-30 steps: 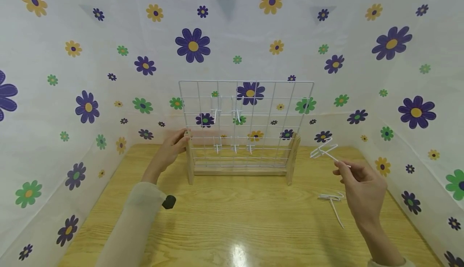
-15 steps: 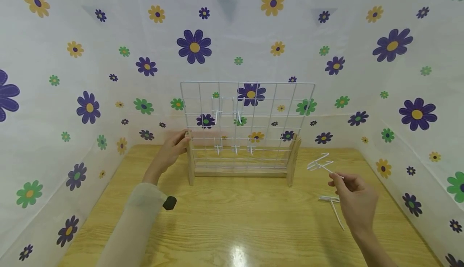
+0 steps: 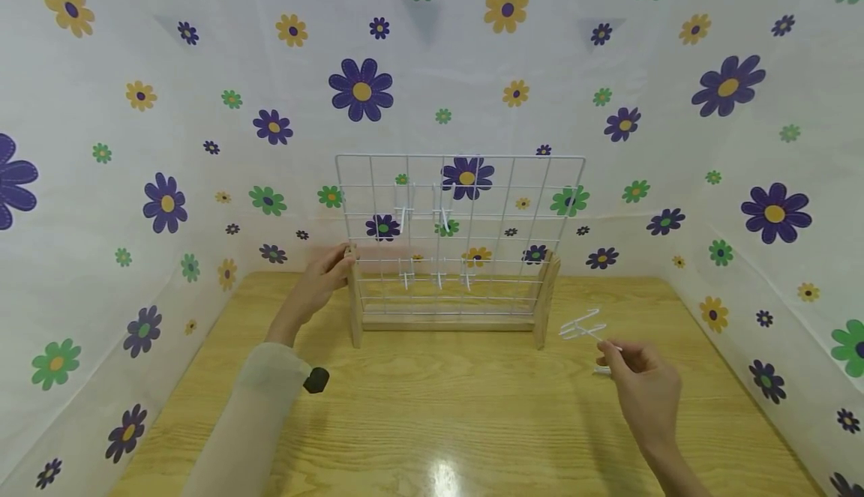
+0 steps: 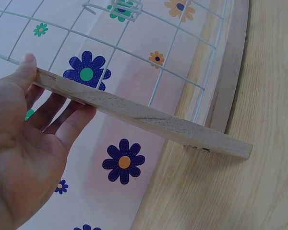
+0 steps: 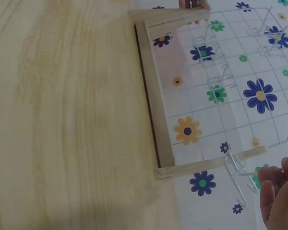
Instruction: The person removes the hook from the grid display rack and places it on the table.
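Note:
A white wire grid rack (image 3: 460, 156) stands upright in a wooden frame. My left hand (image 3: 316, 281) grips the top of its left wooden post (image 4: 139, 112), thumb on one side and fingers on the other. Away from the rack's right side, my right hand (image 3: 644, 381) pinches a white wire hook (image 3: 582, 329) by its straight stem; the hook's bent prongs point toward the rack. In the right wrist view this hook (image 5: 236, 167) appears in front of the right post. Two hooks (image 3: 403, 216) hang on the upper grid, and three smaller-looking hooks (image 3: 439, 278) hang lower.
Another white wire hook (image 3: 602, 370) lies on the wooden table (image 3: 432, 399), mostly hidden by my right hand. A white flowered sheet (image 3: 445, 47) encloses the table at the back and both sides. A black piece (image 3: 316, 379) sits by my left cuff.
My right hand has moved left and lower in the head view with the hook, and now covers most of the hook on the table. My left hand stays on the post.

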`<state>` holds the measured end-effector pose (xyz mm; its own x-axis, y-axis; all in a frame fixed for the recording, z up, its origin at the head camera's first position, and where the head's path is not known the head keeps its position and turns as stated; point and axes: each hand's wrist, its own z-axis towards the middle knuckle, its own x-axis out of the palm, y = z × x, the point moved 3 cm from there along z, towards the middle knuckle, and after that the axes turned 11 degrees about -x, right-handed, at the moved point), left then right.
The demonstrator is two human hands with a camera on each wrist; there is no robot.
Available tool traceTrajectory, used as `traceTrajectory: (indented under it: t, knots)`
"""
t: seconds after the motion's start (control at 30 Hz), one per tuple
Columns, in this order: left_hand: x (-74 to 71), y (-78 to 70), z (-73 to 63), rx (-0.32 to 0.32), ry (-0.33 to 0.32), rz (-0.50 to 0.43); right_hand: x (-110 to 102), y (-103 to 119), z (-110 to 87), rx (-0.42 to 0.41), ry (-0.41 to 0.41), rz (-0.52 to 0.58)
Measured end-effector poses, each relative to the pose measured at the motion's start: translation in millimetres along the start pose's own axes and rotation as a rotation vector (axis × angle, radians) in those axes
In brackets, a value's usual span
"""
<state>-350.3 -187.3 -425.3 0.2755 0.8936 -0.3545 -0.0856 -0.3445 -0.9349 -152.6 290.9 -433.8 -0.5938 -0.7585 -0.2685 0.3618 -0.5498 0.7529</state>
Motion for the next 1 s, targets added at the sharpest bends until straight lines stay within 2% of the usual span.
traceTrajectory:
  t: [0.23,0.47,0.7,1.0]
  knots:
    - [-0.2,0.1,1.0,0.002,-0.005,0.004,6,-8,-10.6,0.018,0.036,-0.008]
    - [-0.2,1.7,1.6,-0.001,0.0,0.002,12,-18,-24.8,0.082,0.06,-0.031]
    - [-0.7,2.0,1.2,-0.017,-0.003,-0.002,17,-22,-32.6,0.085,0.084,-0.052]
    - [1.1,-1.5,-1.9,-0.006,0.0,-0.006,22,-30,-42.4,0.129,0.104,-0.058]
